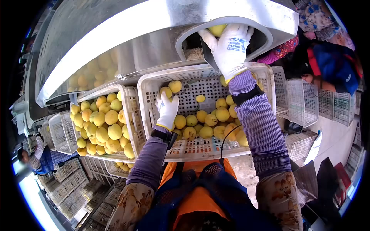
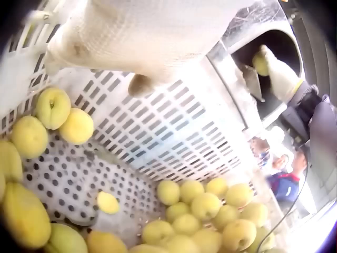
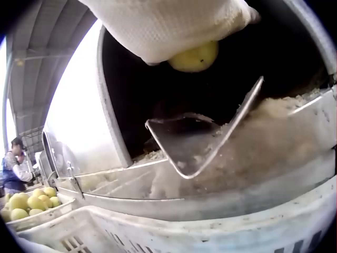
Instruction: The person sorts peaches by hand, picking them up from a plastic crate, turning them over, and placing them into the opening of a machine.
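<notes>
My gloved right hand [image 1: 232, 48] reaches into the dark opening of a metal machine and grips a yellow peach [image 3: 195, 57]. A V-shaped metal chute [image 3: 197, 150] juts out of the opening below that hand. My gloved left hand [image 1: 168, 111] is over the left part of a white plastic crate [image 1: 150, 127], its fingers overlapping a peach [image 1: 165, 91] in the head view. From the left wrist, the left hand [image 2: 137, 37] shows fairly straight fingers and nothing held. More yellow peaches [image 1: 211, 119] lie along the near and right sides of the crate.
A second crate [image 1: 133, 111] heaped with peaches stands to the left, under the machine's metal body [image 1: 150, 50]. Stacked white crates [image 1: 302, 102] stand at right. Pulp sticks to the ledge [image 3: 279, 108] of the opening. Other people [image 1: 335, 57] are nearby at right.
</notes>
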Available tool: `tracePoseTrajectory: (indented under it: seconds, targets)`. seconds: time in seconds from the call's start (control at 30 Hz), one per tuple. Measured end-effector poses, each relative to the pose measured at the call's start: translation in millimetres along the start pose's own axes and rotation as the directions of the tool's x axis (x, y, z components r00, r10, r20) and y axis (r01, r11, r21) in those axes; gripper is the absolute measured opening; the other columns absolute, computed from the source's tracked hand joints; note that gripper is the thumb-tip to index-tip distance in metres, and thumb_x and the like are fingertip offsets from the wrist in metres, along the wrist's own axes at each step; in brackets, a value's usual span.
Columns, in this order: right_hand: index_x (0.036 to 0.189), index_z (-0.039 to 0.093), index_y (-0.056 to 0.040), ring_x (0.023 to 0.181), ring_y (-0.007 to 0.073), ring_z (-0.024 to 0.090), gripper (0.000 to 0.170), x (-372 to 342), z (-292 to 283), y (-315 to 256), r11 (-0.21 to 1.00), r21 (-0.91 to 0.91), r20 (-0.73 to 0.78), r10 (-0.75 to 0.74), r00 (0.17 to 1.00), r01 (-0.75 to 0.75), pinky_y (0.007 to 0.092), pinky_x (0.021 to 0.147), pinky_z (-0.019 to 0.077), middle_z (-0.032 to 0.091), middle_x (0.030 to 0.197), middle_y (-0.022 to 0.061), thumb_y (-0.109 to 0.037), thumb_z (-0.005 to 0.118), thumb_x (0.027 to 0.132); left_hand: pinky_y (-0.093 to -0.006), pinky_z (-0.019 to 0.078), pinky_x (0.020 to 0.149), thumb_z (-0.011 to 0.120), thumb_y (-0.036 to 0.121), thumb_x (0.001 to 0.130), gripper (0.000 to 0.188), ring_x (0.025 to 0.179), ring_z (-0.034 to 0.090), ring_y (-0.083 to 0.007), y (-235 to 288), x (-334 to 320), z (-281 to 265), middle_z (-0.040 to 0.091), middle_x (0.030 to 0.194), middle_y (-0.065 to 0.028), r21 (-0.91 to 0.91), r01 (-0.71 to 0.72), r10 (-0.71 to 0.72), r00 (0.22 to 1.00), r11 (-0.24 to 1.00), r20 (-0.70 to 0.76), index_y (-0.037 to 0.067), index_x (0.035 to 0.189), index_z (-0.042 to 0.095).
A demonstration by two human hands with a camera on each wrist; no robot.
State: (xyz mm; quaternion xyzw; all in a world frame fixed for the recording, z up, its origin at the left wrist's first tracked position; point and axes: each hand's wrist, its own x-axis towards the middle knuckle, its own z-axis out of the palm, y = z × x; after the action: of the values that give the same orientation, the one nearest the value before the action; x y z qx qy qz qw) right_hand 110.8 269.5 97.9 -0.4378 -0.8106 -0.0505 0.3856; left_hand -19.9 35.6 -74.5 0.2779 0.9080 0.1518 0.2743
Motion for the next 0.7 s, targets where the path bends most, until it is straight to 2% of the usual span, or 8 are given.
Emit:
tracePoseTrajectory:
  seconds: [0.1,0.17,0.23,0.27,0.33,0.53,0.63,0.7]
  targets:
    - [0.107,0.058,-0.001,0.097,0.0361,0.057,0.049,-44.0,-16.3,-7.0,0.962,0.269,-0.264,0.024,0.964,0.049,0.0483,0.089,0.0441,0.059,0.106,0.018,-0.038,0.078,0.081,-0.0567,0.0316,0.112,0.068,0.038,0.083,0.077,0.139,0.031,-0.0471,-27.0,51.9,50.5,0.035,0.15,-0.0271,0.404,-0.182,0.238,0.967,0.897,-0.094,0.005,0.146,0.041]
    - [0.104,0.062,-0.0089,0.094,0.0286,0.063,0.026,-119.2,-28.8,-19.3,0.93,0.301,0.313,0.114,0.943,-0.212,0.0429,0.08,0.0488,0.066,0.1,0.0096,-0.021,0.072,0.084,-0.0583,0.0377,0.103,0.071,0.042,0.081,0.074,0.131,0.04,-0.0405,-25.3,69.7,64.1,0.047,0.137,-0.0203,0.502,-0.222,0.284,0.958,0.836,-0.05,0.008,0.141,0.045]
    - [0.101,0.066,-0.0102,0.092,0.0281,0.066,0.023,-189.6,-3.2,-23.6,0.993,0.049,0.789,0.028,0.614,-0.109,0.0416,0.08,0.0512,0.07,0.097,0.0089,-0.027,0.069,0.085,-0.0544,0.0425,0.094,0.073,0.047,0.08,0.067,0.121,0.049,-0.0342,9.4,72.0,47.1,0.055,0.125,-0.0144,0.642,-0.161,0.119,0.987,0.749,0.109,0.01,0.132,0.052]
    - [0.111,0.063,-0.0061,0.097,0.0318,0.066,0.04,-225.8,16.6,-19.7,0.999,-0.012,0.955,0.027,0.297,-0.052,0.0448,0.083,0.0517,0.069,0.103,0.0126,-0.035,0.068,0.085,-0.0515,0.0449,0.089,0.074,0.053,0.079,0.066,0.114,0.054,-0.0305,7.3,78.4,51.4,0.059,0.121,-0.0111,0.705,-0.191,0.173,0.98,0.683,0.098,0.012,0.127,0.055]
    - [0.123,0.06,-0.0072,0.107,0.0279,0.067,0.055,-273.2,56.5,-22.0,0.987,-0.133,0.98,0.144,-0.139,0.087,0.0436,0.086,0.0513,0.07,0.115,0.0117,-0.044,0.071,0.084,-0.0513,0.0463,0.088,0.074,0.058,0.077,0.068,0.112,0.056,-0.0301,4.8,84.6,54.9,0.059,0.119,-0.0099,0.687,-0.236,0.216,0.969,0.687,0.117,0.011,0.123,0.058]
    - [0.144,0.048,-0.0085,0.121,0.0268,0.064,0.074,-313.5,107.4,-24.9,0.981,-0.104,0.915,0.16,-0.371,0.166,0.0482,0.096,0.0488,0.064,0.133,0.0096,-0.038,0.077,0.082,-0.0474,0.0496,0.09,0.075,0.062,0.074,0.07,0.108,0.063,-0.0304,-5.5,103.9,58.8,0.066,0.114,-0.0123,0.533,-0.377,0.276,0.925,0.758,0.261,0.01,0.119,0.06]
    - [0.146,0.044,-0.0058,0.119,0.0333,0.064,0.083,-278.5,81.1,-16.2,0.961,-0.173,0.969,0.127,-0.212,-0.216,0.0451,0.099,0.0494,0.061,0.135,0.0149,-0.039,0.079,0.078,-0.0455,0.0513,0.089,0.075,0.064,0.074,0.071,0.104,0.067,-0.0329,-0.8,97.9,60.3,0.072,0.106,-0.0151,0.337,-0.362,0.291,0.925,0.869,0.243,0.007,0.114,0.063]
    - [0.138,0.045,-0.0022,0.118,0.0344,0.061,0.072,-247.1,43.6,-8.0,0.809,0.016,0.982,0.099,0.163,-0.588,0.0396,0.102,0.0474,0.059,0.13,0.0215,-0.028,0.074,0.078,-0.0454,0.0513,0.091,0.076,0.062,0.074,0.071,0.104,0.068,-0.0353,18.5,69.9,47.7,0.072,0.107,-0.0169,0.104,-0.196,0.165,0.954,0.975,0.25,0.005,0.115,0.064]
